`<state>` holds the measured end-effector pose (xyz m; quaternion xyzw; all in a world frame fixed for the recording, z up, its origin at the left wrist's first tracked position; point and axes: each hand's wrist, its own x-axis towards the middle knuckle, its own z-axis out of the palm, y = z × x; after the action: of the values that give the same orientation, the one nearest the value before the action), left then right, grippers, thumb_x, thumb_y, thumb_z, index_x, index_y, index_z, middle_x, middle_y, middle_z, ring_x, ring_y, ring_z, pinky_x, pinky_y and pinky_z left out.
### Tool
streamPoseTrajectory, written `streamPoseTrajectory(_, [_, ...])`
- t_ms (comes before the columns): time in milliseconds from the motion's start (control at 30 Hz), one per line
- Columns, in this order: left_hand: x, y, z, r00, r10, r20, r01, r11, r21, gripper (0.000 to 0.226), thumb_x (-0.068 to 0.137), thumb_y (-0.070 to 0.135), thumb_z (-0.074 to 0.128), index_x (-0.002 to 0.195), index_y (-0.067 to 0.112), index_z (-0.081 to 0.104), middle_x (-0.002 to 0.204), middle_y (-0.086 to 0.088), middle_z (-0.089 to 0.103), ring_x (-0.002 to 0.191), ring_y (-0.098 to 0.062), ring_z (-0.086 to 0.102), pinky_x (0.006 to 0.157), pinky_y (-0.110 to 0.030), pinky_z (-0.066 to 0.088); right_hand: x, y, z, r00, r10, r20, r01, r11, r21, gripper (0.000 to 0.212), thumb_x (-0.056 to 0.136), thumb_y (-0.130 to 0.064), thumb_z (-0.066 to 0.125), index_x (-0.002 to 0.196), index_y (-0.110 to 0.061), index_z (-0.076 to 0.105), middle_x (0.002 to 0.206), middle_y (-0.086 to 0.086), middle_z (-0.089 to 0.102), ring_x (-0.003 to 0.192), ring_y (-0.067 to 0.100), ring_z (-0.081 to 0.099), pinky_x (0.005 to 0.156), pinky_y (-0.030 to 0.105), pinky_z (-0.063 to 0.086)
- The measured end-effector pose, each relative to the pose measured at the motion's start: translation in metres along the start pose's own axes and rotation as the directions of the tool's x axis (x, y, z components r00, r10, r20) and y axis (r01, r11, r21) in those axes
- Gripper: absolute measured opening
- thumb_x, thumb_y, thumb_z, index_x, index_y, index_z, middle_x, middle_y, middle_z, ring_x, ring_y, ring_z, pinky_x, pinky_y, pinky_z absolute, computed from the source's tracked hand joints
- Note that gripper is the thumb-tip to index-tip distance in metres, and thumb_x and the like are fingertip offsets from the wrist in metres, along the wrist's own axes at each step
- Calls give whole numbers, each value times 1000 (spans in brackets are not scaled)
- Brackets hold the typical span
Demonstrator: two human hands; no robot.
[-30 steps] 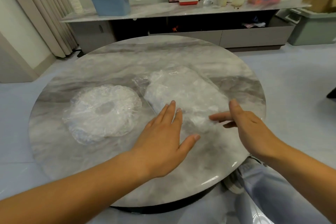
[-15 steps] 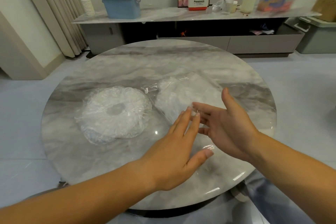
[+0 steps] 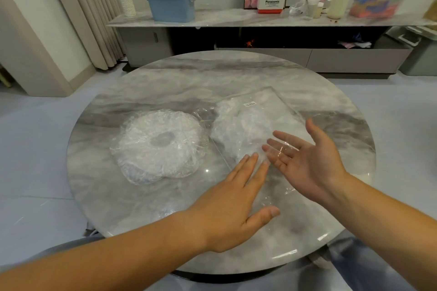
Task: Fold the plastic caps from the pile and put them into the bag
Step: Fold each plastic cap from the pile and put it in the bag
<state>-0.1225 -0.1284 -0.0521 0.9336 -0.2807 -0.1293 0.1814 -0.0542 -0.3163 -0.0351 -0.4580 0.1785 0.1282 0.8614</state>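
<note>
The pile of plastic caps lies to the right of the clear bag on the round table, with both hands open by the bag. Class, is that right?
No. The head view shows the pile of plastic caps to the left of the clear bag, not the right. The rest holds: both lie on the round table, and the left hand and right hand are open by the bag.

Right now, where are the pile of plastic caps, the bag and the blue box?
pile of plastic caps (image 3: 142,142): head view, on the left part of its white ring.
bag (image 3: 241,130): head view, on its crumpled middle.
blue storage box (image 3: 172,7): head view, on its front wall.
</note>
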Motion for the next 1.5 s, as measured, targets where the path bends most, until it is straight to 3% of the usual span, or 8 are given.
streamPoseTrajectory(100, [-1,-2,1,1000,10,1,-10,1000,-14,82,98,67,22,156,29,-21,160,15,-34,141,5,-35,124,-24,-5,-6,4,-4,999,15,-36,-15,1000,-4,69,99,-59,48,121,5,66,130,27,61,111,41,68,98,49,54])
streamPoseTrajectory(267, [-2,-5,2,999,49,-8,-49,998,-39,83,98,66,24,157,25,-18,162,12,-32,143,4,-34,125,-28,-3,-1,13,9,984,150,100,-148,989,-30,88,93,-75,37,124,2,65,124,18,70,119,40,65,106,59,45])
streamPoseTrajectory(500, [-4,-7,2,999,50,19,-49,998,-43,84,98,68,25,158,26,-17,161,13,-33,143,5,-33,123,-23,-7,24,18,31,989,134,65,-139,987,79,95,88,-80,41,128,4,61,128,19,68,122,33,62,114,50,39])
streamPoseTrajectory(700, [-3,-11,1,999,46,17,-45,999,-5,84,99,65,26,158,24,-17,162,12,-30,144,5,-31,124,-23,-6,20,16,19,995,75,59,-82,988,129,86,88,-75,50,127,0,63,122,20,71,119,38,65,113,52,41])
streamPoseTrajectory(1000, [-9,-17,-1,998,63,29,-64,998,25,75,100,65,25,158,36,-11,162,16,-30,144,5,-31,124,-24,-4,-13,-10,-15,997,-63,-35,62,998,-23,70,95,-63,49,129,-3,58,118,18,73,116,34,68,112,49,42])
streamPoseTrajectory(1267, [-20,-31,-8,999,32,-13,-31,998,57,70,101,63,25,160,35,0,164,12,-25,147,1,-27,124,-25,-4,-21,11,-9,966,-130,-221,45,935,-352,47,100,-50,53,104,-5,68,108,16,70,97,25,67,84,38,54])
streamPoseTrajectory(1400, [-17,-28,-7,999,46,10,-47,997,55,65,101,65,26,159,36,17,166,10,-22,148,-3,-27,124,-29,0,-22,15,-9,962,-141,-234,24,897,-440,56,101,-53,49,100,-1,70,101,18,69,92,27,67,82,38,55])
streamPoseTrajectory(1500, [-13,-25,-5,998,28,61,-31,998,49,68,100,66,25,159,33,17,165,10,-22,148,-3,-26,125,-30,2,-19,16,-6,982,22,-187,-104,891,-443,76,99,-66,40,111,3,68,110,23,72,106,36,67,91,46,55])
